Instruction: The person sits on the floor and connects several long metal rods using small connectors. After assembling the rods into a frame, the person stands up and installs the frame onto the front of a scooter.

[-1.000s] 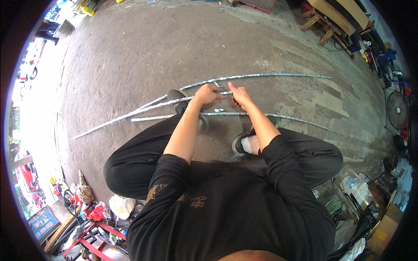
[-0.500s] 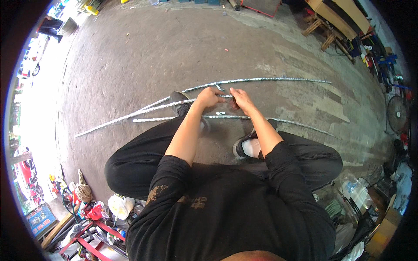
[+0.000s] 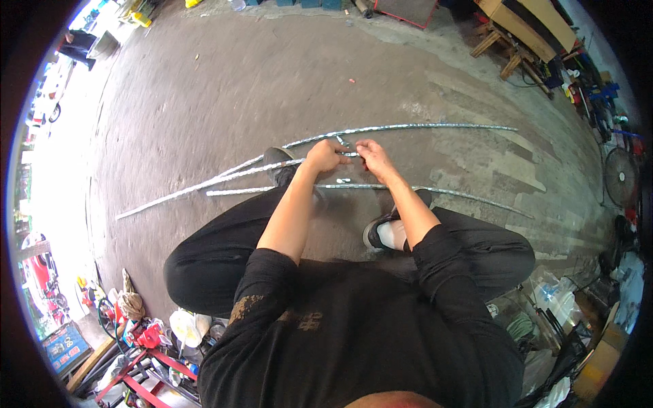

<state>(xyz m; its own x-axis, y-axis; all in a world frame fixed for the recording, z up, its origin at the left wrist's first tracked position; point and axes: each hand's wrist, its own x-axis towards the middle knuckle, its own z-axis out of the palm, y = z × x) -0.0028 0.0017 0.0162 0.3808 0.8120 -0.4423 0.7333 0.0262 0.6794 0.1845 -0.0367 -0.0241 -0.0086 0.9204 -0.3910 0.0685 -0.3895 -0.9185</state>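
Observation:
My left hand [image 3: 325, 156] is closed around a long silver segmented rod [image 3: 224, 178], close to its right end. That rod runs across my left shoe [image 3: 277, 163] and out to the left over the floor. Fingers bent together, my right hand [image 3: 376, 163] is at the rod's end; whatever it pinches is too small to make out. Just beyond my hands lies a short silver piece [image 3: 342, 141], near a second segmented rod [image 3: 422, 126]. Nearer to me a third rod [image 3: 272, 189] passes between my arms and my feet, with another short silver piece [image 3: 343, 180] beside it.
Bare concrete floor [image 3: 252, 75] surrounds the rods. A red metal frame [image 3: 146, 381] and clutter stand at the lower left. On the right are a fan [image 3: 620, 178] and cardboard boxes [image 3: 605, 353]. A wooden trestle [image 3: 517, 64] stands at the far right.
My right hand has shifted slightly left and its fingers have drawn in at the rod's end. The left hand keeps its hold on the rod. The rods on the floor lie as before.

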